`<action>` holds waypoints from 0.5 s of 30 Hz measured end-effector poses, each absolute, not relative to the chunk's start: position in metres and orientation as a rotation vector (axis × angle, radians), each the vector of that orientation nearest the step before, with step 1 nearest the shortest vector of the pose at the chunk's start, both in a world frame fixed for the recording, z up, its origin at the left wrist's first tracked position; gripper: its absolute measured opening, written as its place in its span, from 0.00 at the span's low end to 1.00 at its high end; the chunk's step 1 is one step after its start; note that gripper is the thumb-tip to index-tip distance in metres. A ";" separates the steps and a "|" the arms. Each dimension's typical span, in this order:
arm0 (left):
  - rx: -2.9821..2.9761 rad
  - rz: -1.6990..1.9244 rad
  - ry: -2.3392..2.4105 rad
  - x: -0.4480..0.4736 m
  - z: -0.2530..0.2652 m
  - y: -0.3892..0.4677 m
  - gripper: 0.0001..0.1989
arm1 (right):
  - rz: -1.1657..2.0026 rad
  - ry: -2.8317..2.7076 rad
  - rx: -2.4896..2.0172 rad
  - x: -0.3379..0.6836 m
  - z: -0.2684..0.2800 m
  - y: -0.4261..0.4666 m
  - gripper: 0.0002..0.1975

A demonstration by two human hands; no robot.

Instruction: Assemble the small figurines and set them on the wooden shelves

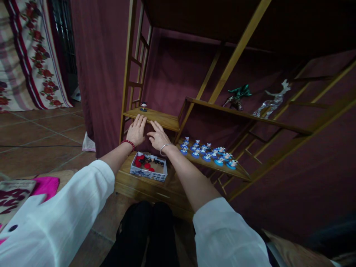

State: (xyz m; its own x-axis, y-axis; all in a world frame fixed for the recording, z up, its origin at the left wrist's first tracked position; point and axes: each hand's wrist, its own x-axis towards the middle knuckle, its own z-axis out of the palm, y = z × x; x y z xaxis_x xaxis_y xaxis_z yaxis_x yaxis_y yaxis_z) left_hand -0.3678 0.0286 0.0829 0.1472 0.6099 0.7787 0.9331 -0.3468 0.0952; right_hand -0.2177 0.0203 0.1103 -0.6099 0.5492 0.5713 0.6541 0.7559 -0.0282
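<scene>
My left hand (136, 132), with a red beaded bracelet at the wrist, reaches to the front edge of a small wooden shelf (164, 119). Its fingers are stretched out and nothing is in them. Beside it my right hand (158, 138), wearing a silver bangle, also has its fingers extended near that edge, with the thumb apart. A small dark-haired figurine (143, 106) on a round base stands on the shelf, just beyond my left fingertips. Below the hands, an open cardboard box (148, 175) holds red discs and several small dark figurines.
Several blue-and-white figurines (207, 156) stand in rows on a lower shelf to the right. Higher up are a green-and-brown statuette (237, 97) and a clear deer ornament (274, 101). Wooden posts (239, 52) frame the unit. A dark red curtain (97, 74) hangs at left.
</scene>
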 end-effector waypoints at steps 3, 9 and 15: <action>-1.994 -1.167 -1.439 -0.365 0.078 0.035 0.36 | -0.279 -2.374 -0.849 -0.216 0.105 0.021 0.13; -1.935 -1.350 -1.278 -0.361 0.067 0.050 0.36 | -0.270 -2.319 -0.864 -0.213 0.078 0.018 0.15; -1.904 -1.427 -1.225 -0.358 0.062 0.059 0.36 | -0.084 -2.275 -1.120 -0.195 0.008 0.040 0.17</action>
State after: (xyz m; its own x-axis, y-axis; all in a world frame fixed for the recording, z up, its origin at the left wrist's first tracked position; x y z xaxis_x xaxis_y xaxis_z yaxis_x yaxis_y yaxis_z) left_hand -0.3577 0.0591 0.0616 0.0648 0.3775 0.9238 0.8560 -0.4968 0.1430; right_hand -0.1949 0.0395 0.0078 -0.4675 0.7027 0.5364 0.7401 0.6429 -0.1972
